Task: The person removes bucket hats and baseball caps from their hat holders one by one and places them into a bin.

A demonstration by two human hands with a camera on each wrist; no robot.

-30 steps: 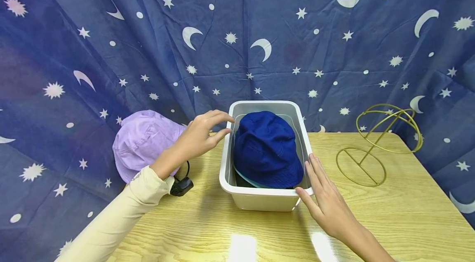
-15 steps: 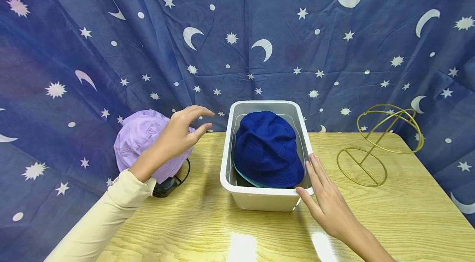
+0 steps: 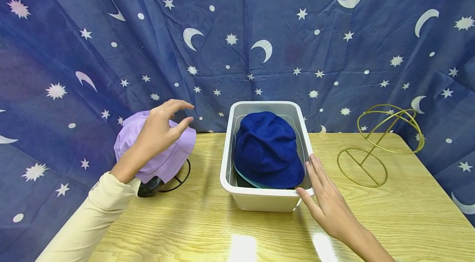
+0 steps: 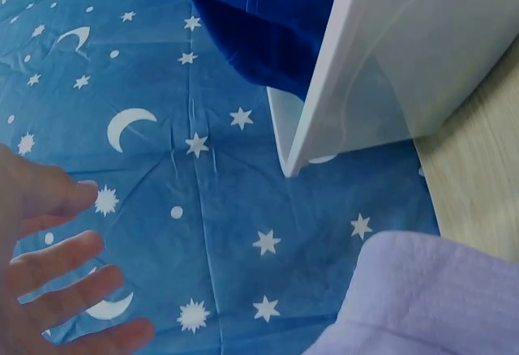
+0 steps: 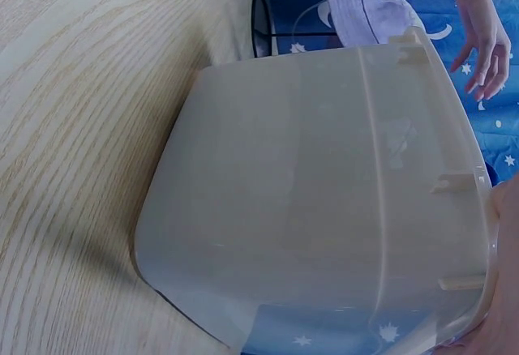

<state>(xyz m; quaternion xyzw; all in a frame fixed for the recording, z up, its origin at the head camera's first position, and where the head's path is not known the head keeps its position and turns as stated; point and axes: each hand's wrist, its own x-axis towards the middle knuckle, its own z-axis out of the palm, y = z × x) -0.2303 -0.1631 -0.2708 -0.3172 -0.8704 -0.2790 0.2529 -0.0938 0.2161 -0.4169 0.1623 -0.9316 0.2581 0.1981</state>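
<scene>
My left hand [image 3: 157,130], fingers loosely bent and thumb apart, hovers before a lilac bucket hat [image 3: 182,146] at the left and holds nothing. That hat hangs on a black wire stand [image 3: 188,171], most of it hidden by hat and wrist. In the left wrist view, my fingers [image 4: 69,258] are spread in the air near the lilac brim [image 4: 430,290]. My right hand [image 3: 328,202] rests on the near right corner of a white plastic bin [image 3: 265,202] with straight fingers. Inside the bin, a dark blue bucket hat [image 3: 267,146] lies over a teal edge [image 3: 248,178].
A gold wire hat stand [image 3: 365,161] with nothing on it stands at the right of the wooden table [image 3: 400,220]. Behind hangs a blue curtain [image 3: 230,47] with moons and stars. A black wrist device [image 3: 148,187] sits at my left sleeve.
My left hand has moved left from the bin's rim to in front of the lilac hat. My right hand, the bin and the blue hat have stayed in place.
</scene>
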